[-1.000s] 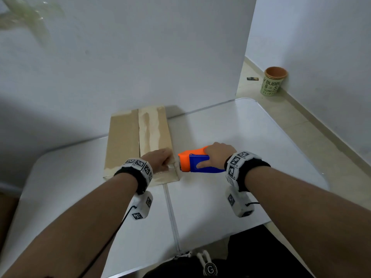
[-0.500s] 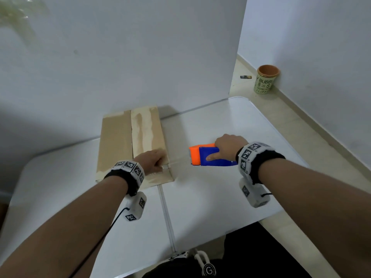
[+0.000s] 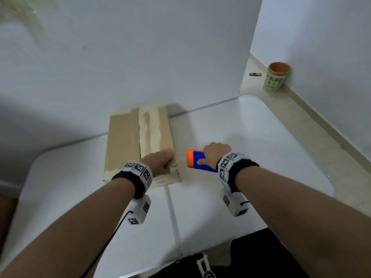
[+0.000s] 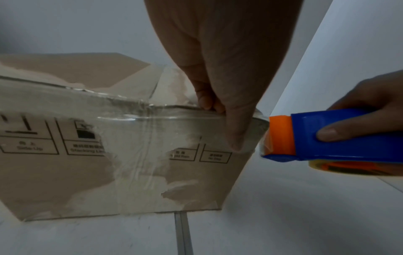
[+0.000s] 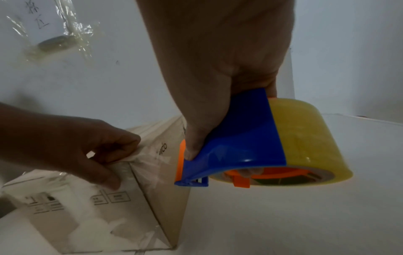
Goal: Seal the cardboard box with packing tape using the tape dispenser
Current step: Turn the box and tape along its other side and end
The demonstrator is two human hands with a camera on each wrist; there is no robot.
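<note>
Tape end first: my left hand (image 3: 160,163) pinches the clear strip (image 4: 258,120) down onto the near right corner of the brown cardboard box (image 3: 122,141), thumb pressed on the front face, so the anchor won't lift. The box sits at twelve o'clock on the white folding table (image 3: 251,137), against the wall. At three o'clock of that corner, my right hand (image 3: 214,155) grips the blue and orange tape dispenser (image 3: 195,161), its yellowish roll (image 5: 305,138) trailing, close beside the box, which I judge keeps the strip taut.

White table (image 3: 261,137) against white walls (image 3: 140,47); printed cup (image 3: 276,79) on beige floor (image 3: 301,121).
</note>
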